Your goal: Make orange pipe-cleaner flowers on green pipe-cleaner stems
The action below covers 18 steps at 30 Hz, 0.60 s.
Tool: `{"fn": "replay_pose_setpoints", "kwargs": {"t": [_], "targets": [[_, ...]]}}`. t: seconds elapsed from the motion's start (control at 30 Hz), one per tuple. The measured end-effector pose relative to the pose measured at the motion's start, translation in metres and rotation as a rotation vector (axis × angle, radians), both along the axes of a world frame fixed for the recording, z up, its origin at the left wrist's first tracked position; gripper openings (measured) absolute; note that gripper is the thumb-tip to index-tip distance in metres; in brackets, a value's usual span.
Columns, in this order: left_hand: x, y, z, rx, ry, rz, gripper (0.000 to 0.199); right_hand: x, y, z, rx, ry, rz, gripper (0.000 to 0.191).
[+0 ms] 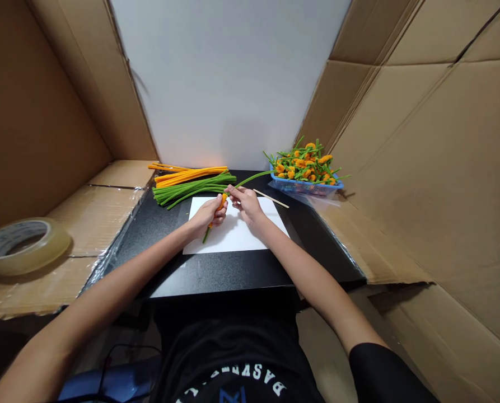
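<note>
Above white paper [233, 238], both hands [210, 214] [246, 205] pinch closed on fuzzy stems [253, 178].

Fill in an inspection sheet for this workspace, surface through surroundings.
Surface: black table, white sheet on it.
Work items: orange stems, green stems, blue basket of orange-and-green pieces.
Clutter: thin stick by the sheet's far right corner; tape roll on cardboard, left.
Hands: left hand grips an orange-and-green piece; right hand pinches a long green stem.
Cables: black cable, lower left.
Surroundings: cardboard panels both sides, pale wall behind.
</note>
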State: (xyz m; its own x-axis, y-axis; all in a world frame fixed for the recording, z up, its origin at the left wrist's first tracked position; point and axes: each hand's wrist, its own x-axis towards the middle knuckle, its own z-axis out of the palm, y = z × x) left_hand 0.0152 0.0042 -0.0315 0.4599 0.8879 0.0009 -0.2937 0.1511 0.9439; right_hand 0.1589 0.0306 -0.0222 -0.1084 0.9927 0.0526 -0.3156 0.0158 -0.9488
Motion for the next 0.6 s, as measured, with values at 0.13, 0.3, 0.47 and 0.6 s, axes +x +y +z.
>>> {"fn": "replay_pose_setpoints", "kwargs": {"t": [0.13, 0.3, 0.47, 0.6], "targets": [[-0.001, 0.000, 0.003, -0.002, -0.003, -0.011, 0.049, 0.001, 0.002, -0.001, -0.018, -0.003, -0.014, 0.042], [-0.002, 0.002, 0.002, -0.024, 0.034, -0.018, 0.046, 0.009, 0.008, 0.004, 0.048, -0.029, -0.121, 0.041], [-0.006, 0.003, 0.006, -0.041, 0.047, -0.055, 0.040, 0.028, 0.023, -0.001, 0.112, -0.177, -0.381, 0.035], [-0.009, 0.004, 0.014, -0.003, -0.109, 0.010, 0.034, 0.036, 0.031, -0.011, 0.241, -0.434, -0.539, 0.017]]}}
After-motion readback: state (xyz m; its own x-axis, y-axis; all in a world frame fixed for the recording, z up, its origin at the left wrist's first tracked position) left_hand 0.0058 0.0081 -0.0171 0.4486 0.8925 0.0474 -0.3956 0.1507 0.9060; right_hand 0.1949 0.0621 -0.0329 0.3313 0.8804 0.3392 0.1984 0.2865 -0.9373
